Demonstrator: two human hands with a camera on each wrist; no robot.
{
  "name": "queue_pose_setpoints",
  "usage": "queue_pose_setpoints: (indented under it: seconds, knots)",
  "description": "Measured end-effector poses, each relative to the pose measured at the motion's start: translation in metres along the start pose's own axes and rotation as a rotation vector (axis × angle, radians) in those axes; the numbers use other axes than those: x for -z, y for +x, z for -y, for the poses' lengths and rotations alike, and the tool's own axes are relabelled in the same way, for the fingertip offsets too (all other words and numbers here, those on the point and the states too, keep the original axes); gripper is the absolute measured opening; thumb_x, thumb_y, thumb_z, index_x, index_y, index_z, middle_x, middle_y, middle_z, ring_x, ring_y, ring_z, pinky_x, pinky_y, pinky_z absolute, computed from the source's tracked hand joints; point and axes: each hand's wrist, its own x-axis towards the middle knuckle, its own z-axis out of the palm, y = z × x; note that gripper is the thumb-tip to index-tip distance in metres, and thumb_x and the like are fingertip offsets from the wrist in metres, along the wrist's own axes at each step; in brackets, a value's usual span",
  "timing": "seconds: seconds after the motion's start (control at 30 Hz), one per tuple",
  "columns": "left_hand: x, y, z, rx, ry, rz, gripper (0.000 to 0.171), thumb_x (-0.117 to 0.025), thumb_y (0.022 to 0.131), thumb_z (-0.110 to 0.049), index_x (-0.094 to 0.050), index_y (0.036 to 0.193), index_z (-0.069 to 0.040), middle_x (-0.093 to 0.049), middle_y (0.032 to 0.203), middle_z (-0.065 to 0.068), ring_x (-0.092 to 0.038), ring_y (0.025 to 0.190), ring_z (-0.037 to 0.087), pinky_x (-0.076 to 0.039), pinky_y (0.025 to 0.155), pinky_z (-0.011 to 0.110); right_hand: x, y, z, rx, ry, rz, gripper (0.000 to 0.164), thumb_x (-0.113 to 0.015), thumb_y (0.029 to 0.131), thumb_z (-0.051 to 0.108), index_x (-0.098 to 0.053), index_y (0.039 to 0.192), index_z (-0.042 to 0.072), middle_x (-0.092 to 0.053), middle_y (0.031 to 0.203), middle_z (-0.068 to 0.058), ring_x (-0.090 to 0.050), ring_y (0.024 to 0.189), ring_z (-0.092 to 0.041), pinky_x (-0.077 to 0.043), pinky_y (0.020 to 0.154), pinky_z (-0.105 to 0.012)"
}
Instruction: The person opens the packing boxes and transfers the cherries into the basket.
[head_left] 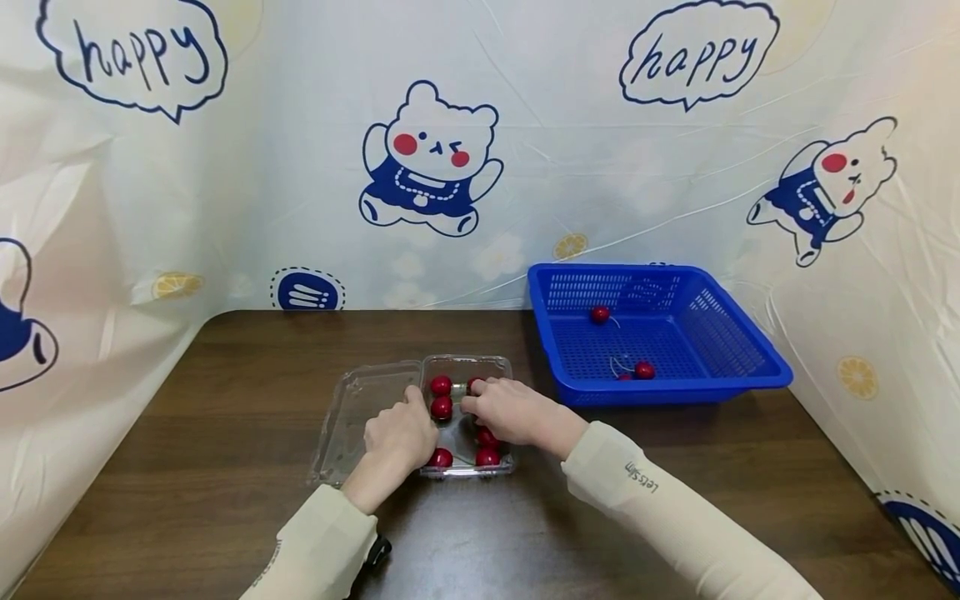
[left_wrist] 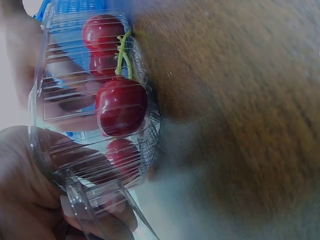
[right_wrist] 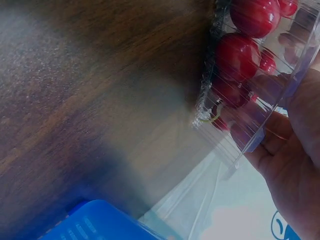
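A clear plastic clamshell box (head_left: 468,357) stands open in the head view, its lid (head_left: 352,417) folded out to the left. Several red cherries (head_left: 441,407) lie along both sides of its tray. My left hand (head_left: 401,433) holds the box at the hinge side; through the plastic in the left wrist view, its fingers (left_wrist: 117,212) curl about the edge. Over the right wall reaches my right hand (head_left: 510,408), fingertips down inside the tray. They pinch a cherry (head_left: 475,384) near the back right corner, partly hidden by the fingers. Green stems (left_wrist: 121,55) show beside the cherries.
A blue plastic basket (head_left: 675,396) stands behind and right of the box, with a few stemmed cherries (head_left: 644,370) in it. Both stand on a brown wooden table (head_left: 225,433). A printed curtain (head_left: 562,167) hangs around the table's back and sides.
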Motion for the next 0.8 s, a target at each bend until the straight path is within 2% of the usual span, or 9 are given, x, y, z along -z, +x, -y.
queue_pose_setpoints:
  seconds: [0.2, 0.5, 0.8]
  knots:
    - [0.001, 0.000, 0.000, 0.004, -0.006, 0.007, 0.027, -0.051, 0.088, -0.018, -0.045, 0.105, 0.002, -0.070, 0.085, 0.025, -0.064, 0.070, 0.040, -0.051, 0.056, 0.050, 0.000, 0.002, 0.001, -0.036, 0.061, 0.050, 0.018, -0.066, 0.090, 0.015, -0.071, 0.107, 0.012, -0.071, 0.095, -0.008, -0.063, 0.075, -0.016, -0.060, 0.073, -0.030]
    - [-0.001, 0.000, 0.000, -0.005, 0.000, -0.003, 0.026, -0.051, 0.088, -0.018, -0.046, 0.103, 0.003, -0.070, 0.086, 0.026, -0.065, 0.072, 0.041, -0.051, 0.057, 0.052, -0.006, 0.006, 0.005, -0.058, 0.057, -0.007, 0.019, -0.066, 0.090, 0.016, -0.069, 0.107, 0.011, -0.067, 0.096, -0.009, -0.066, 0.078, -0.020, -0.060, 0.072, -0.034]
    - [-0.002, 0.002, 0.000, 0.000, 0.001, -0.008, 0.027, -0.051, 0.087, -0.018, -0.046, 0.105, 0.003, -0.071, 0.090, 0.028, -0.066, 0.076, 0.044, -0.051, 0.059, 0.054, -0.006, 0.013, 0.012, -0.196, 0.105, 0.028, 0.018, -0.064, 0.090, 0.019, -0.068, 0.103, 0.007, -0.062, 0.097, -0.012, -0.068, 0.076, -0.025, -0.060, 0.072, -0.038]
